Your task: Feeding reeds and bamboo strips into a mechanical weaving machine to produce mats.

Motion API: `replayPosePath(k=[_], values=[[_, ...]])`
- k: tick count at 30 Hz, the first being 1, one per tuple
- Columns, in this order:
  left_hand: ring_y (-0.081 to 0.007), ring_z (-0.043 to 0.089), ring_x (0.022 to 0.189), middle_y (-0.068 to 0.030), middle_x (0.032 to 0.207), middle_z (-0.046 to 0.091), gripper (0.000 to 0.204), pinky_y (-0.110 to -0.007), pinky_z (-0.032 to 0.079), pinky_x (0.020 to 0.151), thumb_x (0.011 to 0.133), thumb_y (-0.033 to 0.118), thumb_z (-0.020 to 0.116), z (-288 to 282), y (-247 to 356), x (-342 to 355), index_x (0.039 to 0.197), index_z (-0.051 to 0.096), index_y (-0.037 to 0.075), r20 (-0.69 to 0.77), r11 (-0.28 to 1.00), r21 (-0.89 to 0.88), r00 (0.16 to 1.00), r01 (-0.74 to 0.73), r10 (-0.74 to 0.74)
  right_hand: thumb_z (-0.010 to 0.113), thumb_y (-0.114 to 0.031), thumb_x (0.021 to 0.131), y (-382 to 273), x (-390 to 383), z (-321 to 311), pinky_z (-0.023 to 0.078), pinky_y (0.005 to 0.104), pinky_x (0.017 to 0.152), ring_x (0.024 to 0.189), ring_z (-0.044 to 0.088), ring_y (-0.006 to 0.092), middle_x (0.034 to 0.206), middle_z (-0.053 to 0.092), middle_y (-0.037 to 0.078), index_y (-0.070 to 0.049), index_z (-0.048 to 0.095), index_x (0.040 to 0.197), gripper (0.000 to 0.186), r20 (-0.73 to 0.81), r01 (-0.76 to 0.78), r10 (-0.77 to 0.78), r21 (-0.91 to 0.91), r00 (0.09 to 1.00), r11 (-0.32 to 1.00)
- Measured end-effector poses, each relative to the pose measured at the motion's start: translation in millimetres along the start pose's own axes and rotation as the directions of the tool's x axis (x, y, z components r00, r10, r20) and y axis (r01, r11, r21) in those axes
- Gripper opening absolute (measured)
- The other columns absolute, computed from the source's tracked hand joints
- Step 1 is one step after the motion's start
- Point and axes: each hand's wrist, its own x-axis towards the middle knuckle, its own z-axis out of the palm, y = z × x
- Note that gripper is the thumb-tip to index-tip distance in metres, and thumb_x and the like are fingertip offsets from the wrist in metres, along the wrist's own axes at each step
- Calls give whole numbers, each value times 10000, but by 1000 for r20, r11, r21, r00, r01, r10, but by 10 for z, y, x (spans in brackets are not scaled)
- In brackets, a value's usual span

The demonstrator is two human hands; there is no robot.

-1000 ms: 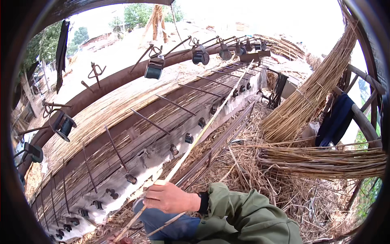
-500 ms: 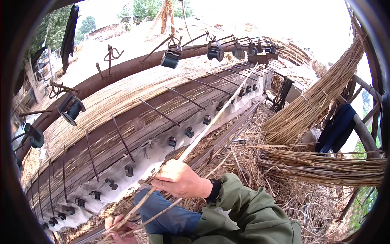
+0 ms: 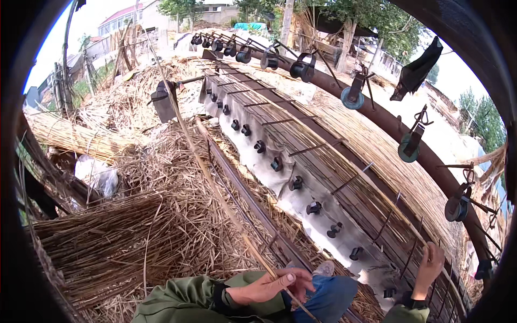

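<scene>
My left hand [image 3: 272, 285] is closed around a long thin reed [image 3: 226, 207], which slants from beyond the loose straw down across my lap. The thumb lies over the reed, and some fingers are hidden behind it. To the right, my right hand [image 3: 429, 267] has its fingertips bent onto a second reed [image 3: 414, 231] lying lengthwise on the weaving frame. Beside that hand stand dark metal spikes [image 3: 344, 185] in a row. Small black spools [image 3: 314, 208] hang over a whitish sheet [image 3: 319, 237] along the frame's near side.
A curved rusty pipe [image 3: 385, 116] carries several wire spools [image 3: 353, 97] above a wide reed mat [image 3: 344, 116]. A metal rail [image 3: 253, 210] runs in front of the frame. Reed bundles [image 3: 97, 237] lie at left, with loose straw [image 3: 188, 226] over the ground.
The view has swung left along the frame. My right hand has gone from gripping pale reeds over my lap to a reed on the frame; my left hand now holds a reed nearer my lap.
</scene>
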Motion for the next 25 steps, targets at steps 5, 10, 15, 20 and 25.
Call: replayPosePath(k=[5, 10, 15, 20, 25], values=[[-195, 565, 877, -128, 1065, 562, 418, -317, 449, 783, 951, 333, 301, -140, -15, -23, 1170, 441, 6, -22, 999, 46, 1000, -17, 18, 563, -76, 780, -214, -61, 220, 415, 383, 785, 913, 520, 324, 983, 548, 173, 10, 540, 1025, 261, -48, 62, -59, 74, 997, 995], [-182, 568, 850, -120, 1009, 578, 420, -299, 447, 773, 953, 337, 298, -151, -73, 82, 1134, 469, -1, -45, 1000, 24, 999, -1, 2, 584, -37, 796, -1108, -1103, 48, 463, 420, 703, 823, 564, 359, 869, 597, 178, 28, 593, 974, 190, 125, 141, -225, 474, 966, 869], [-177, 562, 804, -112, 928, 581, 428, -292, 447, 741, 951, 342, 301, -75, -98, 105, 1094, 491, -14, -100, 998, 57, 995, -12, 17, 670, -67, 706, -1611, -1744, -113, 455, 412, 720, 795, 557, 367, 901, 591, 190, 7, 577, 1005, 322, 447, -111, -240, 628, 862, 770], [-176, 558, 740, -114, 809, 574, 438, -290, 450, 686, 948, 348, 311, 24, 0, 19, 1010, 518, -33, -182, 994, 77, 979, -73, 86, 652, -76, 728, -1689, -2038, -130, 457, 397, 704, 772, 555, 367, 875, 588, 199, 7, 576, 1000, 294, 514, -270, -120, 619, 850, 737], [-146, 555, 720, -94, 792, 583, 424, -259, 457, 660, 949, 348, 320, 11, 37, -123, 1025, 524, -16, -216, 981, 98, 959, -167, 184, 590, -96, 800, -1690, -2143, -161, 455, 399, 716, 793, 570, 337, 904, 589, 204, -39, 578, 1036, 244, 631, -345, -136, 577, 763, 740]])
